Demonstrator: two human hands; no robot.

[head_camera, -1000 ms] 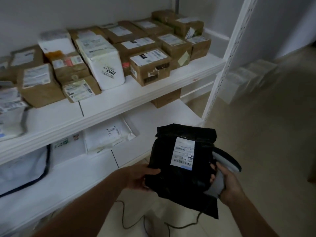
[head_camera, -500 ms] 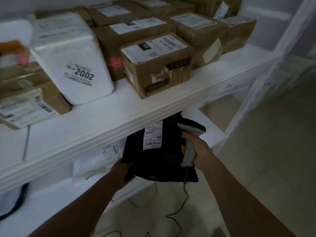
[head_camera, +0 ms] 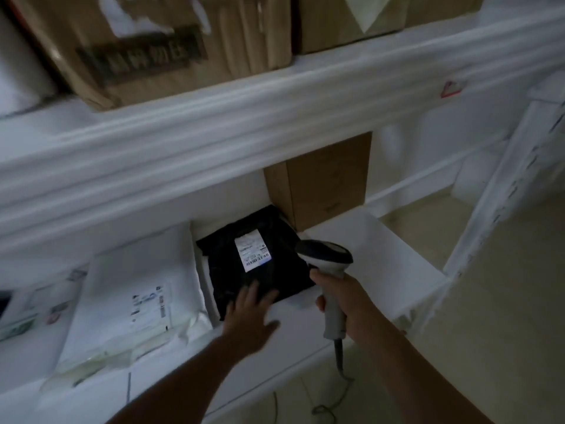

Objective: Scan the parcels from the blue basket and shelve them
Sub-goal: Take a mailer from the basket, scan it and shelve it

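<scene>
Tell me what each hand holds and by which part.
Right hand grips the barcode scanner by its handle. Left hand holds nothing: its straight fingers lie on the near edge of the black parcel.

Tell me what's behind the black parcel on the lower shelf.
A brown cardboard box stands behind the black plastic mailer bag, at its far right corner. The white upper shelf hides the rest.

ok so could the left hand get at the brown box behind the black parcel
Probably yes. The left hand rests open on the flat black parcel, and the brown box stands just behind it on the same shelf, with nothing upright between.
</scene>
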